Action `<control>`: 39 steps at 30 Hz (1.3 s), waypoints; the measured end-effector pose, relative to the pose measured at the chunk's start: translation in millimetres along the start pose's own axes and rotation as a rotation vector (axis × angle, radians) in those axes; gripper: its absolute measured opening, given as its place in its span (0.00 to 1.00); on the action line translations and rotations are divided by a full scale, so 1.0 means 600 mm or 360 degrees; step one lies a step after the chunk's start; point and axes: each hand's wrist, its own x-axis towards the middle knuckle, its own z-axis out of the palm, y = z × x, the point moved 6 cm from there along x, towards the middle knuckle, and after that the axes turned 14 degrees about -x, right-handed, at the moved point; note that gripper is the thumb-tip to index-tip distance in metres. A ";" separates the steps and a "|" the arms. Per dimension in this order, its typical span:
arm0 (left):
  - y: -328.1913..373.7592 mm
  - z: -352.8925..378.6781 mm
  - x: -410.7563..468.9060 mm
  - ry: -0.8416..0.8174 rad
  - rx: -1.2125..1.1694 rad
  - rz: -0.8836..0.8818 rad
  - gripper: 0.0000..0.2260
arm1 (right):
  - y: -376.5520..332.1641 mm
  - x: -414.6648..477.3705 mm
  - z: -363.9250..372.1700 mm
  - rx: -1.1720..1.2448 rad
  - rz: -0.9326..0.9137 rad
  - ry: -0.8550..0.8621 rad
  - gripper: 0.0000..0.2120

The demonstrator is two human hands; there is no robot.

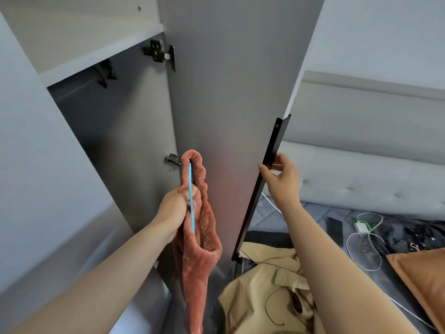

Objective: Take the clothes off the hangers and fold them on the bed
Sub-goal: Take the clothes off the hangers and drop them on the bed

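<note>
No writing is legible. The left hand (pixel 177 201) has its fingers (pixel 186 195) closed around a blue hanger (pixel 191 201) and the pink top (pixel 199 237) draped on it, held up before the open wardrobe. The right hand (pixel 280 179) pinches the door's (pixel 228 104) black handle (pixel 265 179). A beige coat (pixel 267 292) lies on the bed (pixel 272 218).

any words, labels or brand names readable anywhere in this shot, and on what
None can be read: no legible text on the wardrobe door, the pink garment on the blue hanger, the beige coat or the black phone on the bed.
</note>
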 end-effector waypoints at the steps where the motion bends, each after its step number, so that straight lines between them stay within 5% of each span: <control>1: 0.003 0.007 0.006 0.0015 0.0010 0.0012 0.12 | 0.006 0.011 -0.004 -0.0002 -0.0002 -0.0025 0.11; 6: 0.013 0.031 0.024 0.0005 0.0101 0.0079 0.11 | 0.023 0.009 0.005 0.0026 -0.0024 -0.0014 0.12; 17: -0.010 0.007 0.049 -0.0043 -0.0044 0.0141 0.06 | 0.016 -0.024 0.001 -0.0088 0.0408 0.0277 0.14; 22: -0.004 0.003 0.056 -0.0027 -0.0354 0.0163 0.04 | -0.004 -0.043 0.032 0.0071 0.0599 -0.0175 0.16; 26: 0.013 0.004 0.060 0.0036 -0.0559 0.0202 0.10 | -0.049 -0.074 0.044 0.0122 0.0481 -0.0485 0.10; 31: 0.034 -0.001 0.064 0.0116 -0.0646 0.0275 0.18 | -0.122 -0.129 0.070 0.0282 0.0204 -0.1189 0.12; 39: 0.039 -0.041 0.074 0.0240 -0.0579 0.0270 0.21 | -0.162 -0.142 0.103 -0.0351 -0.0165 -0.1121 0.06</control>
